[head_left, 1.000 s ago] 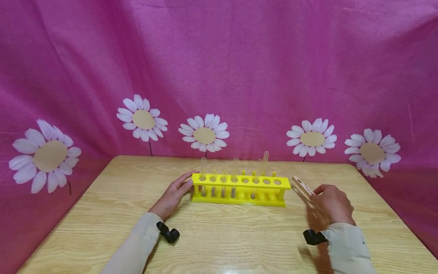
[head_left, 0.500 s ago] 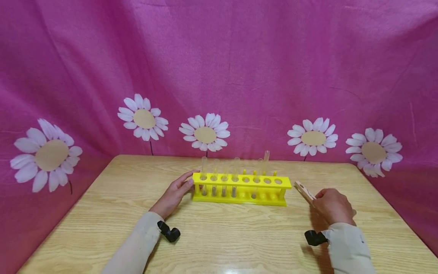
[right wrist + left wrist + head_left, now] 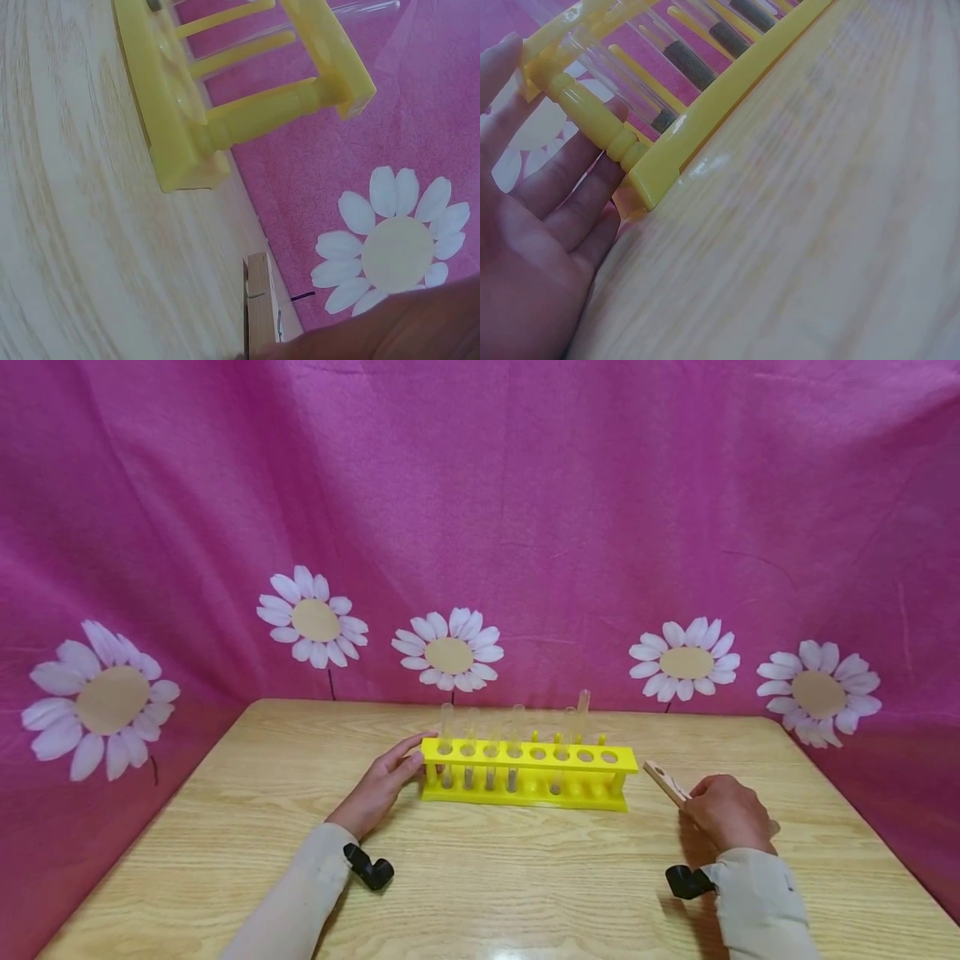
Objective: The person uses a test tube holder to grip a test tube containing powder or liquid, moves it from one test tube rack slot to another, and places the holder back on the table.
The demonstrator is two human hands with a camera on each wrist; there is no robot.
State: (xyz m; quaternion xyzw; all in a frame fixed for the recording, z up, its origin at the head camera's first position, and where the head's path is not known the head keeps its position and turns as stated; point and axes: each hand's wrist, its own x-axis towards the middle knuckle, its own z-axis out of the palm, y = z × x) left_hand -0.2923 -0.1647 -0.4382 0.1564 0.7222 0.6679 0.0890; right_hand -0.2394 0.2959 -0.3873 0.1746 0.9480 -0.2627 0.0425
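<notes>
A yellow test tube rack point(image 3: 525, 757) stands on the table, bearing several clear test tubes point(image 3: 517, 723). Dark material point(image 3: 688, 64) shows in the lower ends of several tubes. At the rack's left end my left hand point(image 3: 378, 789) holds it, the thumb at the top bar and the other fingers behind the end post point(image 3: 585, 112). To the right of the rack, my right hand point(image 3: 731, 810) grips a wooden test tube holder point(image 3: 666, 782). Its front end points up-left toward the rack's right end, with nothing in its jaws. The grip is mostly hidden under the hand.
The wooden table point(image 3: 480, 877) reaches back to a pink cloth point(image 3: 525, 527) printed with white flowers. One tube point(image 3: 582, 702) stands taller behind the rack's front row, near pegs at the back. Black wrist mounts point(image 3: 369, 868) sit at both sleeves.
My right hand has come slightly down toward the table's front, and the test tube holder has dropped a little with it. The left hand and the rack have stayed in place.
</notes>
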